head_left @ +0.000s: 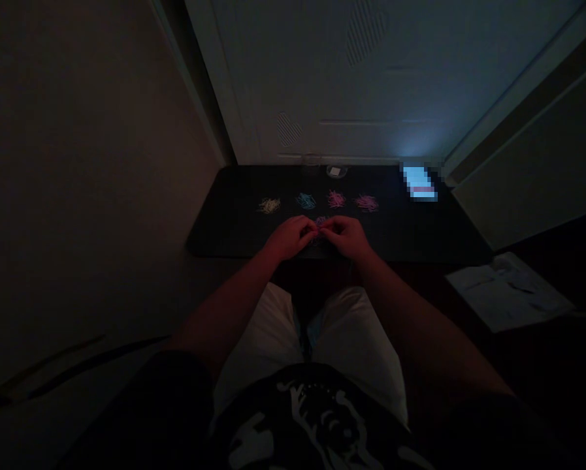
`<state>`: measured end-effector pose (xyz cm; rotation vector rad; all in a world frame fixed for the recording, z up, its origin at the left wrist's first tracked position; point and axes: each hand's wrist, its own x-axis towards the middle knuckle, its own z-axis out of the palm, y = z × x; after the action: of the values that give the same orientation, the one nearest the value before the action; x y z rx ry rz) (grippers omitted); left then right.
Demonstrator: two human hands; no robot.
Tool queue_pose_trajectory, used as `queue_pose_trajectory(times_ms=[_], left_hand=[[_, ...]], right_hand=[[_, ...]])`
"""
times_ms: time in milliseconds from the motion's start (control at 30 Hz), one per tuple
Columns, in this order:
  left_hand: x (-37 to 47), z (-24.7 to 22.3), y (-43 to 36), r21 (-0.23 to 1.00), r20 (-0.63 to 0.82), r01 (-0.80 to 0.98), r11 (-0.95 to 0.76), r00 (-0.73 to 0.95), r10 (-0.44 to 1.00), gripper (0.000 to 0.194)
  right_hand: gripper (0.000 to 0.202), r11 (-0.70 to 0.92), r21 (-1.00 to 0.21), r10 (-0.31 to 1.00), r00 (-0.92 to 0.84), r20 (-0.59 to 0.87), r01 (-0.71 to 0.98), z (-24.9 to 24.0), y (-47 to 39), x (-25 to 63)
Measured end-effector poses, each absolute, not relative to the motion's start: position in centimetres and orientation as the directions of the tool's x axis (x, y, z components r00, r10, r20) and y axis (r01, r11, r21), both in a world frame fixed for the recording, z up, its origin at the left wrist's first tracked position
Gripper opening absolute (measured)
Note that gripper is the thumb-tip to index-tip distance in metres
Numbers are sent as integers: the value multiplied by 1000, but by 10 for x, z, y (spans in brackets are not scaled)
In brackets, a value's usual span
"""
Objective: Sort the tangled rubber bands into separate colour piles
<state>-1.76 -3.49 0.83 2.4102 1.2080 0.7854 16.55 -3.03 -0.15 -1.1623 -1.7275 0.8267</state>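
Note:
My left hand [293,236] and my right hand [345,235] meet over a purple pile [323,220] of thin, strand-like pieces near the table's front edge. Thumb and fingers are pinched together on both hands, fingertips almost touching. Whatever lies between them is too small and dark to make out. Beyond my hands, a row of similar small piles runs across the table: a cream pile [270,205], a blue pile [306,200], a pink pile [336,199] and a pinkish-purple pile [366,203].
The dark table [405,238] stands against a white door [312,78]. At its back edge are a clear round container [336,172] and a fainter clear one [311,164]. A lit screen [420,183] glows at the back right. A pale flat sheet [508,292] lies lower right.

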Motion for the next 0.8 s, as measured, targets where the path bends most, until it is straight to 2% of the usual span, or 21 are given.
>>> queue_pose_trajectory(times_ms=[800], left_hand=[[-17,8,-36,447,389,666,-598,457,800,10]], right_hand=[[6,338,-843,940,-192,282,419,1,-30,164]])
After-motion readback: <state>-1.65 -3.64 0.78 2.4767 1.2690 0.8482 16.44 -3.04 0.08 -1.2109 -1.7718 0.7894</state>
